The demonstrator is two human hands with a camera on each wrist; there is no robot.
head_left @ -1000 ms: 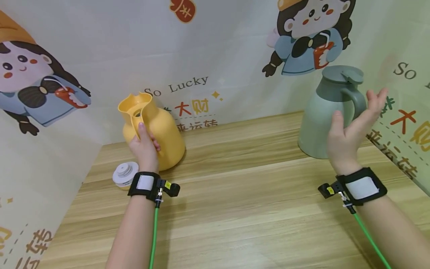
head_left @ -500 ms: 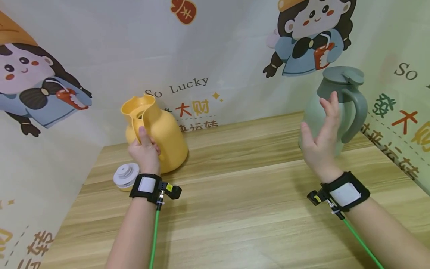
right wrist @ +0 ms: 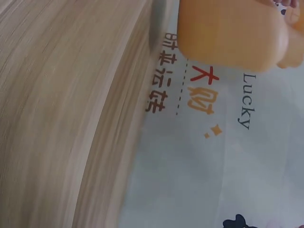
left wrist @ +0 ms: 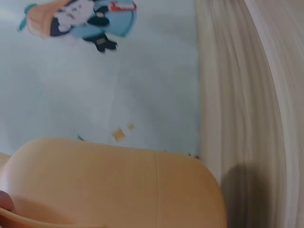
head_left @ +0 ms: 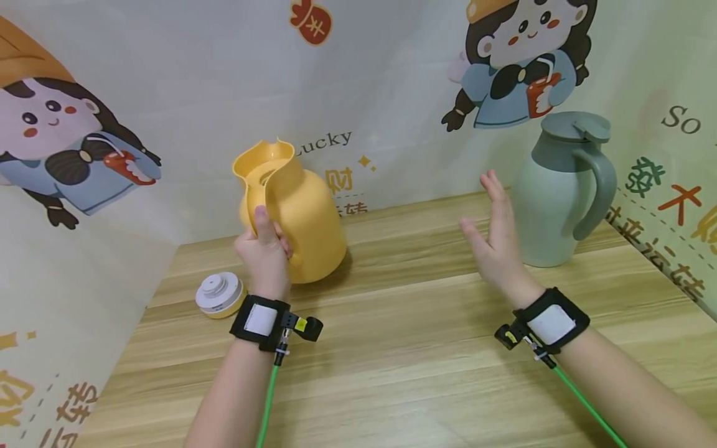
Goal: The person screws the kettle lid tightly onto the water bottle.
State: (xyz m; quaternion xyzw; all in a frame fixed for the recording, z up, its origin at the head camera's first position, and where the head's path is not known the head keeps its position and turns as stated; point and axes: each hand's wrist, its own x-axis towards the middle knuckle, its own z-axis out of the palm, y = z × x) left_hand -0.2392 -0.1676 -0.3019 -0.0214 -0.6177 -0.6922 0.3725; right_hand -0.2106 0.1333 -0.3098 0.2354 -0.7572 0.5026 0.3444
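My left hand [head_left: 263, 255] grips the handle of a yellow vacuum jug [head_left: 313, 224], thumb laid along the handle's top. The jug has no lid on, its mouth shows open, and it leans a little in the head view. Its rounded body fills the lower part of the left wrist view. A white-and-yellow stopper lid [head_left: 220, 294] lies on the table left of my left wrist. My right hand [head_left: 498, 249] is raised with straight fingers and holds nothing, just left of a green vacuum jug [head_left: 546, 211]. In the right wrist view the yellow jug [right wrist: 228, 33] shows at the top.
The green jug stands upright with its lid on and its handle to the right. A printed cloth backdrop [head_left: 224, 81] closes off the back and both sides of the wood-grain table [head_left: 386, 373]. Green cables [head_left: 269, 398] trail from both wrist cameras.
My left hand and the yellow jug have shifted to the right, away from the stopper lid. My right hand has moved left, from in front of the green jug's handle to beside its body.
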